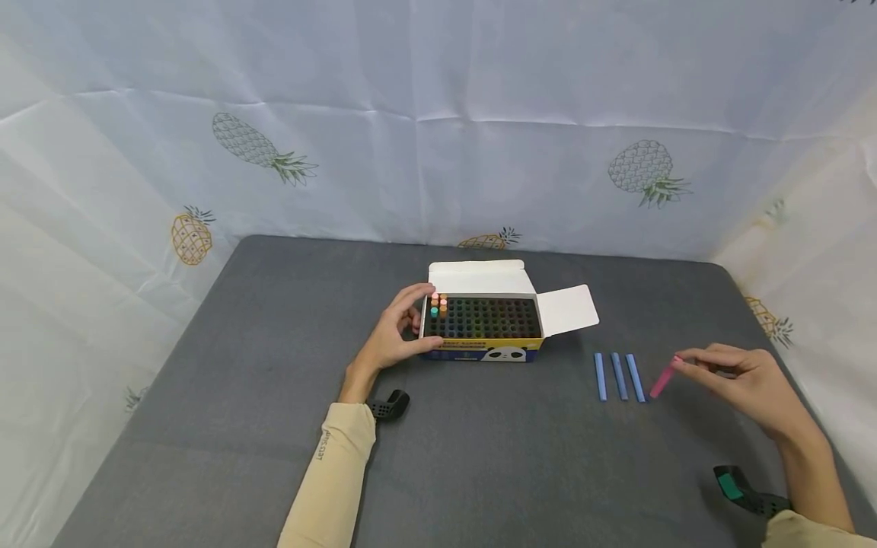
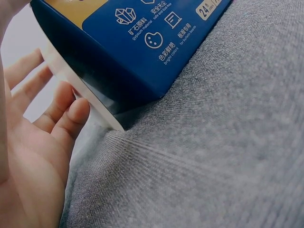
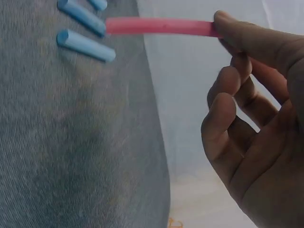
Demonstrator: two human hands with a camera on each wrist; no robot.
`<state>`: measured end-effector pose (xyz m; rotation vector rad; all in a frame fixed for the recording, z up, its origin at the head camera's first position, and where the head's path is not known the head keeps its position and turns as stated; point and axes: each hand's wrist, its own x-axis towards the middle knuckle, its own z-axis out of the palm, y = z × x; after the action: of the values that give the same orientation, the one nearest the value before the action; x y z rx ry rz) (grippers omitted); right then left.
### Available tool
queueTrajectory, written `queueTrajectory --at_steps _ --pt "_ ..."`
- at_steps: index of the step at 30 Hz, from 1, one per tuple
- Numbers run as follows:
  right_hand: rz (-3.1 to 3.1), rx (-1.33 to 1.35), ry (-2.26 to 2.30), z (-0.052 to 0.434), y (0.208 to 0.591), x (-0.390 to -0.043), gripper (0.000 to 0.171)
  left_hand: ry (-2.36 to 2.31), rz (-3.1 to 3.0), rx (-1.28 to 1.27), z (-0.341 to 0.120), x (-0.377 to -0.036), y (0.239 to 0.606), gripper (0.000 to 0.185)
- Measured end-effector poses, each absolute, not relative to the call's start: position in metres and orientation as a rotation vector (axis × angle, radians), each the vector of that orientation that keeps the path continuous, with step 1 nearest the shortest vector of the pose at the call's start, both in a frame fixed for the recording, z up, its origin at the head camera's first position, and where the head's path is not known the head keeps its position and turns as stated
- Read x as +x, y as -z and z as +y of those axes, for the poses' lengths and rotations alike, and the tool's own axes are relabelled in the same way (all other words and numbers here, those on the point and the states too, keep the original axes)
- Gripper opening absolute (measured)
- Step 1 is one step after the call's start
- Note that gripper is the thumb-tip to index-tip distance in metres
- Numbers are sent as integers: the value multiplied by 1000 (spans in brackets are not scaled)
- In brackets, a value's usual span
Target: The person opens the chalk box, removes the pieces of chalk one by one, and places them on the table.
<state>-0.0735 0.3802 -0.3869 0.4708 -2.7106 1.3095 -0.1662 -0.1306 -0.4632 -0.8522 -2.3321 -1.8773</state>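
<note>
My right hand (image 1: 743,380) pinches one end of a pink chalk stick (image 1: 662,380) between thumb and fingertips. In the right wrist view the pink stick (image 3: 161,27) points away from the fingers, its far end right beside the blue chalk. Three blue chalk sticks (image 1: 619,377) lie side by side to its left. My left hand (image 1: 392,331) grips the left end of a chalk box (image 1: 473,355), thumb at the front and index finger at the back corner. A few orange, pink and teal chalk ends (image 1: 435,312) show in the holes at the box's left side.
The box stands with its white lid (image 1: 479,275) folded back and a white side flap (image 1: 567,310) spread to the right. A grey cloth (image 1: 493,464) covers the table. White curtains with pineapple prints (image 1: 438,152) hang behind and at both sides.
</note>
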Motion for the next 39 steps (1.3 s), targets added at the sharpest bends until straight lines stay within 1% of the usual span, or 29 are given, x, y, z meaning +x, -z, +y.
queueTrajectory --at_steps 8,15,18,23,29,39 --pt "-2876 405 -1322 384 392 -85 18 1861 -2324 -864 -129 -165 460 79" --pt "-2927 366 -1273 386 395 -90 21 1879 -2327 -882 -125 -152 433 75" --pt "-2962 370 -1243 388 394 -92 23 1881 -2337 -873 -126 -150 427 74" --pt "-2965 387 -1205 386 399 -98 22 1882 -2335 -870 -126 -150 427 74" --pt "-2948 408 -1222 379 416 -106 21 1890 -2329 -869 -127 -149 429 75" --pt "-3034 377 -1243 377 434 -118 27 1872 -2323 -894 -127 -150 428 75"
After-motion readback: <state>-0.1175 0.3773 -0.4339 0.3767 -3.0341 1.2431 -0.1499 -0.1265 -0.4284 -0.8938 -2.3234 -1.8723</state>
